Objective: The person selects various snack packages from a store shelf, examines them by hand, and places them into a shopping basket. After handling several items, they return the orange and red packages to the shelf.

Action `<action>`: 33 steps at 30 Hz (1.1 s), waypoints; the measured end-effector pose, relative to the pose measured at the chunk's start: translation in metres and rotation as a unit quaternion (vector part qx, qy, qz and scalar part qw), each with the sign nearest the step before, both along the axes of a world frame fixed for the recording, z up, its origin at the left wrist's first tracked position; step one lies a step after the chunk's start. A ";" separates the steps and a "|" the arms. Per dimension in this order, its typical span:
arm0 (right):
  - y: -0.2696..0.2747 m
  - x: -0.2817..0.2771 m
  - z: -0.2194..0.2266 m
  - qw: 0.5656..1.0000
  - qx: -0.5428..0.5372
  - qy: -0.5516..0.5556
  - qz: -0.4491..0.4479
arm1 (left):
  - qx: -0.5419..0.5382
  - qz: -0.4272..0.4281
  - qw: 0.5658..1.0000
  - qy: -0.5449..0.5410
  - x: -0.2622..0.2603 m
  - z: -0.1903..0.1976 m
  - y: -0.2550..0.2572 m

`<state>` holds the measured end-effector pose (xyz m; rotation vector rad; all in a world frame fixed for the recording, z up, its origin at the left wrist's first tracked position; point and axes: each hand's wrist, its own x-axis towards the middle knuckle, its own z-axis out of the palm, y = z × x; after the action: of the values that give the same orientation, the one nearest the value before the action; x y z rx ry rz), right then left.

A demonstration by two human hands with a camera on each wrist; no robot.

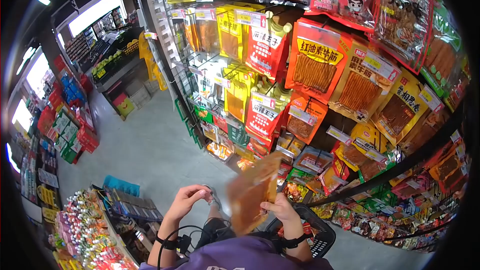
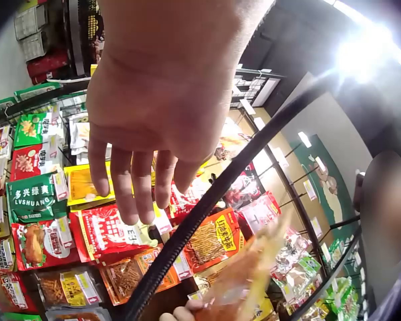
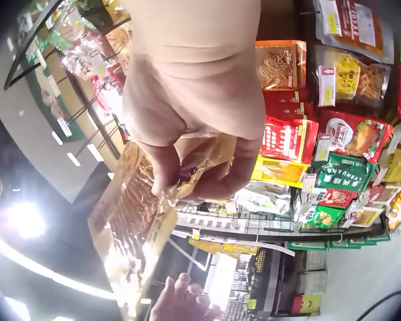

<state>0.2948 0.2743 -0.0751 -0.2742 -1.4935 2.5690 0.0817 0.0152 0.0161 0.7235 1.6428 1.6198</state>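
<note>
My right hand (image 1: 283, 209) pinches a snack packet (image 1: 252, 197) by its edge, thumb on one face. The packet is tan and partly see-through, with brownish-red food inside, blurred in the head view. In the right wrist view the packet (image 3: 137, 217) hangs from thumb and curled fingers, its film catching glare. My left hand (image 1: 191, 199) is held up left of the packet, holding nothing. Its fingers (image 2: 123, 184) hang loosely in the left wrist view, in front of the shelf. Hanging snack packets (image 1: 320, 60) fill the rack ahead of both hands.
A black shopping basket (image 1: 320, 232) is beside my right forearm, with red packets inside. The rack's price tags (image 1: 380, 65) stick out on hooks. Behind on the left stand a candy display (image 1: 87, 225), stacked boxes (image 1: 70, 130) and a fruit stand (image 1: 112, 60). Another person (image 2: 387, 207) is at the right.
</note>
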 end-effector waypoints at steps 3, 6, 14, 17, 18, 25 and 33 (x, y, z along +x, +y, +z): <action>-0.007 -0.015 0.019 0.999 0.031 -0.040 -0.003 | 0.014 -0.011 1.000 -0.007 -0.004 -0.006 -0.002; -0.016 -0.024 0.033 0.998 0.032 -0.051 -0.008 | 0.103 -0.071 0.992 -0.019 0.007 -0.010 -0.007; -0.027 -0.033 0.007 0.986 0.142 -0.092 0.007 | -0.120 -0.068 0.990 0.021 0.028 -0.027 0.013; -0.026 -0.031 0.017 0.986 0.140 -0.077 0.048 | -0.100 -0.048 0.993 0.026 0.028 -0.036 0.011; -0.025 -0.030 0.009 0.984 0.144 -0.076 0.065 | -0.095 -0.033 0.995 0.010 0.032 -0.035 0.010; -0.033 -0.033 -0.002 0.981 0.151 -0.083 0.088 | -0.032 -0.007 0.998 0.053 0.037 -0.015 0.014; -0.038 -0.038 0.006 0.988 0.146 -0.040 0.027 | -0.044 -0.080 0.988 0.122 0.030 -0.018 0.009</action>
<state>0.2570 0.2358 -0.0688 -0.3055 -1.9022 2.3605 0.1119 0.0242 -0.0020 1.0134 1.7646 1.3801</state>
